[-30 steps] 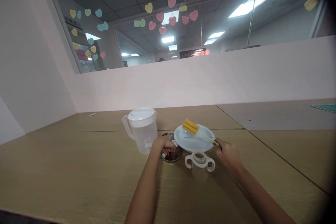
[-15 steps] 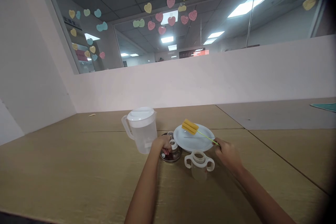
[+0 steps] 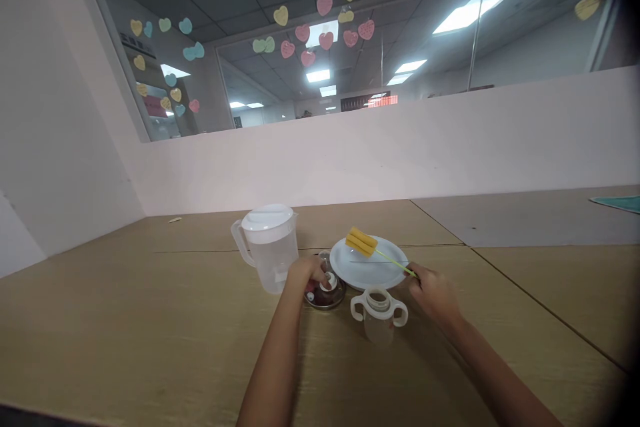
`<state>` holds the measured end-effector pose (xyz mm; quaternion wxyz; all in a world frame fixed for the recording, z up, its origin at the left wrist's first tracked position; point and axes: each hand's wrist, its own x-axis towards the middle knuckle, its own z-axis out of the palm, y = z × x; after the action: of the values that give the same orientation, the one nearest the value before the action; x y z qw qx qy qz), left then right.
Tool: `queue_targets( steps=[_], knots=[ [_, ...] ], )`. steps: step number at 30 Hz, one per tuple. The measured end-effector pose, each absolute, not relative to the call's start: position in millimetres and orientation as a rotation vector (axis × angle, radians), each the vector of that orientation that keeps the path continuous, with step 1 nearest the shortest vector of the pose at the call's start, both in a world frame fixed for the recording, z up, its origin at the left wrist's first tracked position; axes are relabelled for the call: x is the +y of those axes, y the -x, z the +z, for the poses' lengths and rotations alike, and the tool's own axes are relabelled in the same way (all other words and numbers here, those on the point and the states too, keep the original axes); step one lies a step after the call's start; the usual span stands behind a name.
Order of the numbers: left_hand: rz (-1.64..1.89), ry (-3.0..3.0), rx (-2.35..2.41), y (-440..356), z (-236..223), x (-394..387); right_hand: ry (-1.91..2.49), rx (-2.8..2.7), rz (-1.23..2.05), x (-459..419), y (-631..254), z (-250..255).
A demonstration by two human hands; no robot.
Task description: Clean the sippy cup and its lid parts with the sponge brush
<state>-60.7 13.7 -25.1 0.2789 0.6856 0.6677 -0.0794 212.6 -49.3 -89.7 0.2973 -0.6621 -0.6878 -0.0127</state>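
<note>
My left hand (image 3: 311, 271) is over a round, dark metal tray (image 3: 327, 304), its fingers closed on a small white bottle collar (image 3: 328, 282) low in the tray. Other small clear and white parts lie around it, partly covered by the hand. My right hand (image 3: 434, 290) grips the thin green handle of a sponge brush (image 3: 362, 241). The brush's yellow sponge head lies over the white plate (image 3: 385, 280). Between my hands stands a clear baby bottle (image 3: 379, 327) with a white two-handled ring and an uncovered mouth.
Left of the tray stands a clear lidded pitcher (image 3: 273, 257), close to my left hand. Behind the wooden table (image 3: 175, 320) rise a white wall (image 3: 350, 153) and a window with heart-shaped notes. A teal item (image 3: 620, 203) lies at the far right.
The white collar has gone slightly down and left in the tray, and my left fingers have shifted onto it. My right hand and the sponge brush stay where they were.
</note>
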Motion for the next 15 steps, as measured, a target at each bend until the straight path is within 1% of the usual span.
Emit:
queue_targets(
  steps=[4,7,11,15],
  knots=[
    [-0.177,-1.919,1.825,57.6,-12.2,9.3,1.770,-1.826,-0.033,-49.1,-212.4,-89.8],
    [-0.128,-1.979,1.749,49.6,-8.0,5.6,1.752,-1.815,-0.038,-49.4,-212.2,-89.9],
    [-0.194,-1.973,1.633,41.1,-14.8,3.9,1.740,-1.809,-0.073,-50.6,-211.9,-88.2],
    [-0.245,-1.965,1.629,41.5,-25.7,6.1,1.785,-1.816,-0.074,-51.2,-211.8,-86.5]
  ],
)
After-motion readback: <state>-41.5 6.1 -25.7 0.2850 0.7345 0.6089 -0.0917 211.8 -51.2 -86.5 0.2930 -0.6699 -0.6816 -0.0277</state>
